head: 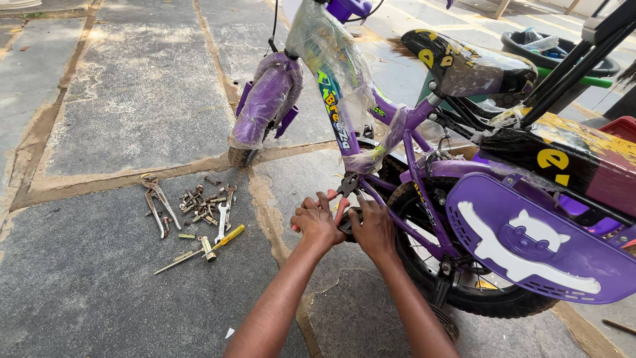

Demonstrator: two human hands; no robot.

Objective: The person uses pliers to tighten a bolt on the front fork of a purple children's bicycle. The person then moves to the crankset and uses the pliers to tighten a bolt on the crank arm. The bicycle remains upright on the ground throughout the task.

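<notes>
A small purple children's bicycle (411,126), partly wrapped in clear plastic, stands on stone paving. My left hand (316,221) grips red-handled pliers (339,196) whose jaws point up at the crank area of the frame. My right hand (375,229) is closed around a black pedal (346,222) right beside them. Both hands sit close together, low, in front of the rear wheel (464,292). The pedal is mostly hidden by my fingers.
Loose tools (192,215) lie on the ground to the left: pliers, spanners, bolts and a yellow-handled screwdriver. A purple chain guard (530,245) with a white cat shape covers the right side. The front wheel (262,109) is ahead. A dark tub (563,46) stands at the far right.
</notes>
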